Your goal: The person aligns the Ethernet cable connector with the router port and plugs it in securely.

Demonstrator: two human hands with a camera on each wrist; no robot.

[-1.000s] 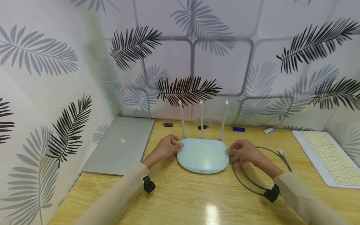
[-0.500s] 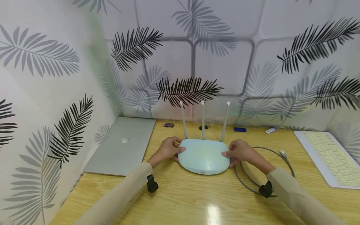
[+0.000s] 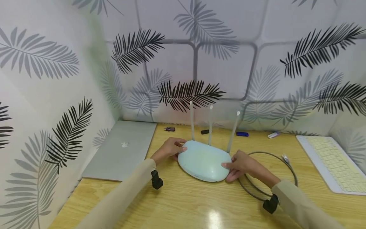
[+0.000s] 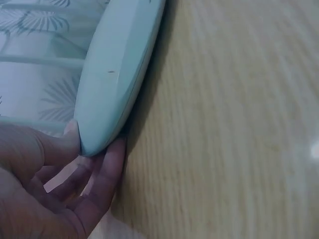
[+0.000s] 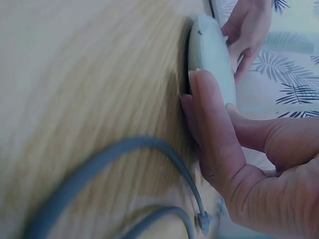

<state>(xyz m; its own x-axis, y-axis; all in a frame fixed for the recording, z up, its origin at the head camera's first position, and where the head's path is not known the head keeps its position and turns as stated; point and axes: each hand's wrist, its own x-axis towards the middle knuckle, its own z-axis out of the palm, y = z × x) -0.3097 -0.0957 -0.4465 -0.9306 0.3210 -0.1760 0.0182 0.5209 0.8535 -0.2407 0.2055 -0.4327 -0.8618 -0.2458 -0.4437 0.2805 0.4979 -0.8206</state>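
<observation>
A pale blue-white Wi-Fi router (image 3: 204, 162) with three upright white antennas is turned at an angle over the wooden table in the head view. My left hand (image 3: 169, 148) grips its left end, thumb on top and fingers underneath, as the left wrist view also shows at the router's tip (image 4: 102, 119). Its right end lies between the thumb and fingers of my right hand (image 3: 241, 165). In the right wrist view, that hand's fingers (image 5: 212, 109) run along the router's edge, close over the table.
A grey network cable (image 3: 267, 153) lies coiled beside my right hand. A closed silver laptop (image 3: 123, 149) is at the left, a white keyboard (image 3: 334, 162) at the right. Along the back lie USB sticks: a dark one (image 3: 170, 129), a black one (image 3: 205, 131), a blue one (image 3: 242, 134), a white one (image 3: 273, 135).
My right hand has taken hold of the router's right end and moved toward me with it. The router has swung from square to angled, its antennas now leaning further right.
</observation>
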